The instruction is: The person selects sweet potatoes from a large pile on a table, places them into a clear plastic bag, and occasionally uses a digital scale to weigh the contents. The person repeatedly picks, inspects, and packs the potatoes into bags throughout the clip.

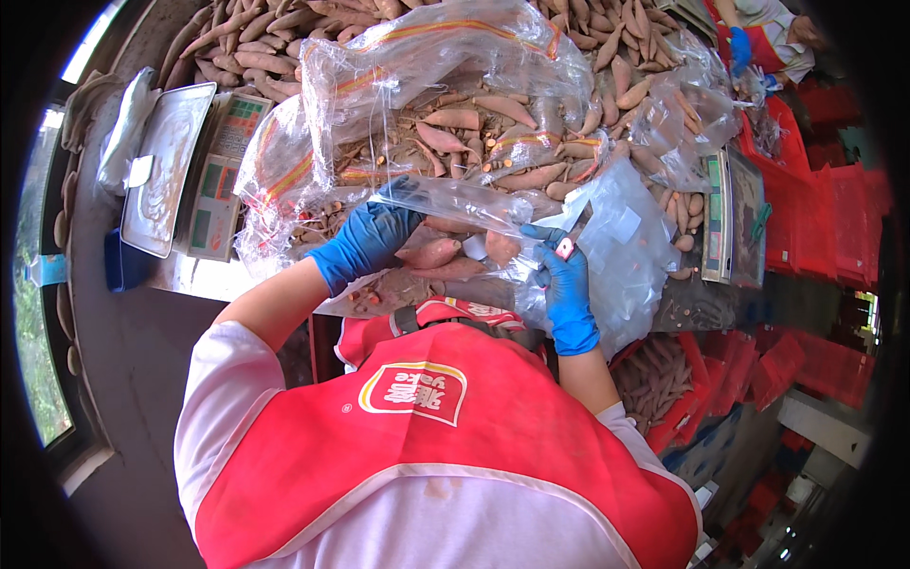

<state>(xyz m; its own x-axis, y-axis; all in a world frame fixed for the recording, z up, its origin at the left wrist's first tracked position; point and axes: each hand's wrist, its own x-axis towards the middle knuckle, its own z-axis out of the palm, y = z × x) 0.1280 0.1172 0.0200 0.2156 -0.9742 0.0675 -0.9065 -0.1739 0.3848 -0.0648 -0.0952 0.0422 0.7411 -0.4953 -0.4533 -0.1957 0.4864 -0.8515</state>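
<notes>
My left hand (380, 229), in a blue glove, grips the edge of a clear plastic bag (469, 203) at its upper left. At the bag's right side is my right hand (561, 277), also gloved, its fingers closed around a small pink-handled tool (565, 247) and touching the plastic; the tool's blade is not plain to see. Several sweet potatoes (435, 254) lie between the hands, partly behind or under the clear film. Beyond them, cut sweet potatoes (441, 137) rest among soil and trimmed ends. A stack of translucent plastic bags (625, 249) lies just right of my right hand.
A large clear sack with red and yellow stripes (426, 43) spreads over the table. Digital scales stand at left (213, 206) and right (718, 220), beside a metal tray (167, 171). Sweet potatoes are heaped behind. Red crates (817, 213) and a co-worker's blue-gloved hand (740, 50) are at right.
</notes>
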